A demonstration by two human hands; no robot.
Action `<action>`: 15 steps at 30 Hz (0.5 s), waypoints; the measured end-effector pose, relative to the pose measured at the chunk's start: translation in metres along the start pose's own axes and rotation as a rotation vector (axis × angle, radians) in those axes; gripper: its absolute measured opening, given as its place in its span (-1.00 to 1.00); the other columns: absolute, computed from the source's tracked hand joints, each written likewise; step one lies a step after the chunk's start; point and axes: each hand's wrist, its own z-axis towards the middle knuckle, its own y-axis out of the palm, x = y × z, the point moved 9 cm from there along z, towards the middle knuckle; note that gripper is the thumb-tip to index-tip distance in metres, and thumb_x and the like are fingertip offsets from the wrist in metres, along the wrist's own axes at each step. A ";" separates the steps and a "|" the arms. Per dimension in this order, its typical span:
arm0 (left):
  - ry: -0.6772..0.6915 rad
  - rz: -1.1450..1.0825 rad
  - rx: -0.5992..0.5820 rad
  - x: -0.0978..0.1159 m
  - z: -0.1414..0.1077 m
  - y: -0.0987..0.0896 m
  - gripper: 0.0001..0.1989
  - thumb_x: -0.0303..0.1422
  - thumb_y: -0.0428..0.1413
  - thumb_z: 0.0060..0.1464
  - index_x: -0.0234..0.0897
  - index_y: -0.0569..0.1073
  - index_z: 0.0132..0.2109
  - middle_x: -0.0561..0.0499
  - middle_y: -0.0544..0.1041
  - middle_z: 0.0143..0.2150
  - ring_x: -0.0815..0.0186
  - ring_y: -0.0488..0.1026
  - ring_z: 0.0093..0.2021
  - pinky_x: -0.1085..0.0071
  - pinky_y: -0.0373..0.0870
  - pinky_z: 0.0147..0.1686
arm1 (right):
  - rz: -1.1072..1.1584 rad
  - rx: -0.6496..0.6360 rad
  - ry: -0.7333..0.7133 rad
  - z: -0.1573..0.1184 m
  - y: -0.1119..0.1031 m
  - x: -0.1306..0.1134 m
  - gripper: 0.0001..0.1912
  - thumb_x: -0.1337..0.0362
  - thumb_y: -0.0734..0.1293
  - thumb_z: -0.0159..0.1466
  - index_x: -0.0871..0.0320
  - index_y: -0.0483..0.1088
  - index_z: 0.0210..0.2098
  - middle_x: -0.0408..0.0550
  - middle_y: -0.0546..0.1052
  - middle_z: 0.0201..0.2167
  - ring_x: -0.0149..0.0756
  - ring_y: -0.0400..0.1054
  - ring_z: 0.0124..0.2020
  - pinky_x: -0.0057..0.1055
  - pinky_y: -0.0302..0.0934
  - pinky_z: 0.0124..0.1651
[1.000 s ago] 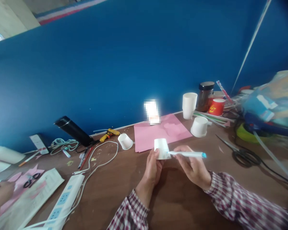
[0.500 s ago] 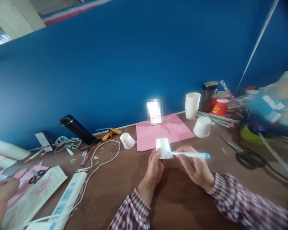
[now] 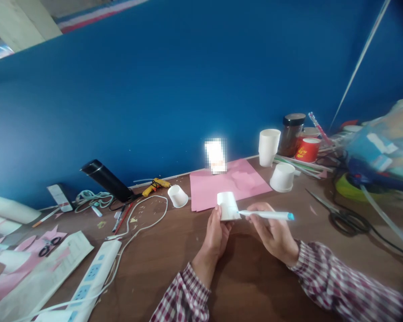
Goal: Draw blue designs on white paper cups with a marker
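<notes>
1. The left hand (image 3: 216, 232) is partly hidden: its thumb shows on the near side of a white cup (image 3: 226, 205), while the other fingers curl underneath and behind, so their exact placing cannot be told.
2. The right hand (image 3: 272, 237) covers part of a white marker (image 3: 272, 215); its fingers are closed round the barrel, with the light-blue end sticking out to the right.
3. The marker's tip reaches the cup's right side near the rim; whether it presses on the surface or sits just beside it is too fine to tell.
4. Both checked sleeves (image 3: 339, 277) run out of view, one at the bottom edge, the other toward the lower right corner.
5. A glaring patch (image 3: 216, 155) behind the pink paper (image 3: 228, 183) is pixelated and unreadable.
6. The plastic bag (image 3: 386, 138) is cut off by the right edge, its contents blurred; the power strip (image 3: 87, 286) is cropped at the bottom.
7. The held cup is small, smooth and plain white, tilted with its wider rim low and its narrower end up. Faint pale-blue marks show near the marker tip, their shape unclear.
8. It is held above the brown table (image 3: 174, 250), in front of the pink paper, gripped firmly between left thumb and fingers.
</notes>
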 end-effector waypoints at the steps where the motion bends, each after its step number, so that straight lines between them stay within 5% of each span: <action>1: 0.000 0.003 -0.003 0.000 0.000 0.000 -0.62 -0.11 0.20 0.03 -0.32 0.48 -0.12 -0.07 0.52 -0.14 0.29 0.43 -0.17 0.37 0.36 -0.19 | 0.003 -0.001 0.000 0.000 0.000 0.000 -0.82 0.19 0.15 0.38 0.12 0.32 -0.21 -0.03 0.48 -0.35 -0.26 0.43 -0.36 -0.36 0.31 -0.29; 15: 0.072 0.057 -0.134 0.009 -0.010 0.019 -0.83 -0.27 0.13 0.15 -0.29 0.50 -0.25 0.02 0.51 -0.27 0.39 0.42 -0.24 0.46 0.31 -0.15 | -0.075 -0.073 -0.076 0.005 0.007 -0.007 -0.87 0.26 0.17 0.37 0.11 0.33 -0.19 -0.02 0.49 -0.31 -0.22 0.40 -0.29 -0.32 0.28 -0.22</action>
